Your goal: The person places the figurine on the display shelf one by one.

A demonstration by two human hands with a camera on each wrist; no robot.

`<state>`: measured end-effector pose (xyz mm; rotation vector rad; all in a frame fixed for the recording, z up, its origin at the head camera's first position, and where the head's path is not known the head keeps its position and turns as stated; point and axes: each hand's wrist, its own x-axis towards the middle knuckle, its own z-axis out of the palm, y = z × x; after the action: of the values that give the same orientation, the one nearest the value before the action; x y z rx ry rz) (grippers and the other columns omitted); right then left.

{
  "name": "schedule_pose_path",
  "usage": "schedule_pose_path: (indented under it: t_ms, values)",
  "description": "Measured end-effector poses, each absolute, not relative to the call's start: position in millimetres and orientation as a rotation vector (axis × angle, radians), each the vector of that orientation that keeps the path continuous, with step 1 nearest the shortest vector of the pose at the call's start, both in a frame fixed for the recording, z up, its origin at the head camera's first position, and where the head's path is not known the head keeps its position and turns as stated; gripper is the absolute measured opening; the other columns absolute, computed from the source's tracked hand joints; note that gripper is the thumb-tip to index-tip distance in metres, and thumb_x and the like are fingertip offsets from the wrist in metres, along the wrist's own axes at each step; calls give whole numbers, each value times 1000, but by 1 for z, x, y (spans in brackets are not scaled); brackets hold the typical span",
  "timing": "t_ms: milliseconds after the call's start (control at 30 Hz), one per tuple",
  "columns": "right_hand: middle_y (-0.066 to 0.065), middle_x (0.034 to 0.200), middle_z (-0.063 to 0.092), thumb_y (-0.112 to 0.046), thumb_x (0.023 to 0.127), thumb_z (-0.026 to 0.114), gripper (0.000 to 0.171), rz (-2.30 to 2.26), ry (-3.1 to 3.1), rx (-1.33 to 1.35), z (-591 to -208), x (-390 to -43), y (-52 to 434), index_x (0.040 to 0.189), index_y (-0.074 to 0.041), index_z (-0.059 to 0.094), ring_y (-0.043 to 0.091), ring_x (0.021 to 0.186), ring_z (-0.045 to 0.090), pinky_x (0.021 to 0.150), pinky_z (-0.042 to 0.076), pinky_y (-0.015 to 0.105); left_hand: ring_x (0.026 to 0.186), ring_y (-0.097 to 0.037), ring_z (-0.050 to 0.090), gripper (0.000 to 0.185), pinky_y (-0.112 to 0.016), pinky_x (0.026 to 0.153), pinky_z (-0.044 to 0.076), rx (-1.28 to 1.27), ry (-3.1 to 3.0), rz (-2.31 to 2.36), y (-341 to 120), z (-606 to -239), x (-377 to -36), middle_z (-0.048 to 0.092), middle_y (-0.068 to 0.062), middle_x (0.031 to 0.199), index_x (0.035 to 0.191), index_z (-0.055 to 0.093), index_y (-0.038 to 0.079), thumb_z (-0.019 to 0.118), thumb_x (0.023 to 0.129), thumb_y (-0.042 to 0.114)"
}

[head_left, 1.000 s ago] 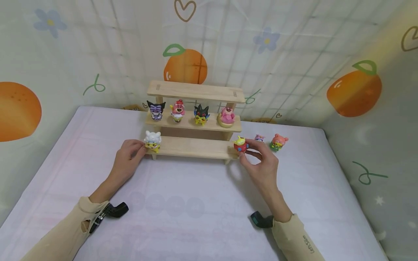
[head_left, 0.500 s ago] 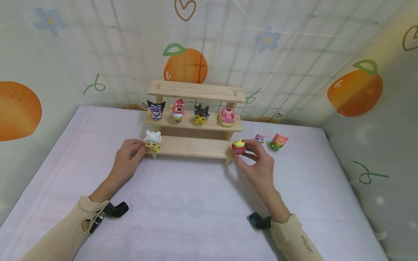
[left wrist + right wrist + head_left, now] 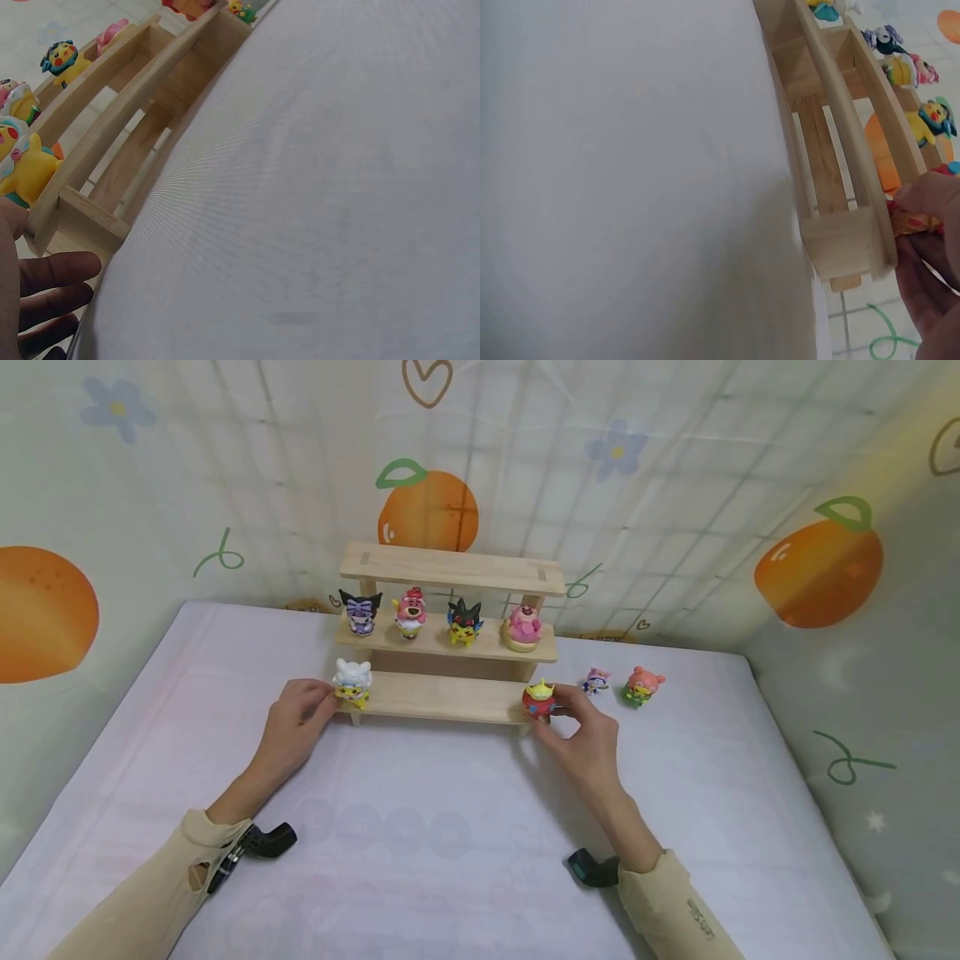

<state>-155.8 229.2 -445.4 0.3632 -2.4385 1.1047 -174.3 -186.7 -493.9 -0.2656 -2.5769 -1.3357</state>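
A three-tier wooden shelf stands near the back of the table. At the right end of its lowest tier, my right hand pinches a small red figurine with a yellow-green top between thumb and fingers. In the right wrist view the right hand partly hides the figurine. My left hand is at the left end of that tier, beside a yellow figurine with a white hood. Seen from the left wrist, the left hand has its fingers extended and its thumb by the shelf end.
Several figurines line the middle tier, among them a purple-and-black one and a pink one. On the table right of the shelf stand a small pink-and-purple figurine and a pink-hooded one. A printed curtain hangs behind.
My right hand has shifted left and slightly down with the red figurine, bringing it over the right end of the lowest tier. The left hand has stayed put.
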Motion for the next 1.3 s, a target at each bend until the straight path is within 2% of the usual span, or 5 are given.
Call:
schedule_pose_path:
  t_ms: [333, 567, 867, 1100, 1300]
  values:
    - [12, 110, 79, -8, 81, 90, 46, 1104, -2481, 401, -444, -160, 208, 122, -5, 69, 27, 90, 77, 88, 58, 41, 125, -35, 54, 26, -53, 106, 41, -271, -2567, -1345, -187, -494, -174, 67, -18, 122, 104, 77, -3, 61, 106, 17]
    - [14, 107, 79, -6, 82, 90, 44, 1186, -2487, 457, -445, -165, 186, 120, -2, 68, 26, 90, 78, 83, 64, 41, 125, -35, 55, 25, -53, 106, 41, -274, -2555, -1359, -186, -497, -174, 67, -18, 122, 107, 77, -4, 61, 105, 16]
    - [14, 105, 78, -9, 81, 91, 45, 1165, -2480, 485, -445, -171, 168, 119, -2, 69, 27, 93, 75, 87, 61, 45, 124, -36, 56, 25, -53, 104, 41, -281, -2551, -1338, -187, -494, -174, 68, -19, 120, 105, 77, -4, 61, 105, 15]
    - [11, 98, 78, -10, 81, 90, 41, 1176, -2479, 522, -446, -177, 149, 116, -2, 71, 25, 88, 73, 81, 60, 41, 124, -35, 55, 26, -53, 104, 41, -285, -2556, -1336, -187, -493, -173, 68, -18, 120, 103, 78, -2, 61, 106, 17]
    - [10, 101, 78, -11, 83, 90, 40, 1184, -2515, 533, -444, -179, 132, 118, -3, 72, 23, 90, 72, 81, 59, 39, 124, -35, 55, 26, -52, 105, 41, -292, -2542, -1345, -187, -495, -174, 68, -18, 120, 106, 77, -3, 61, 105, 17]
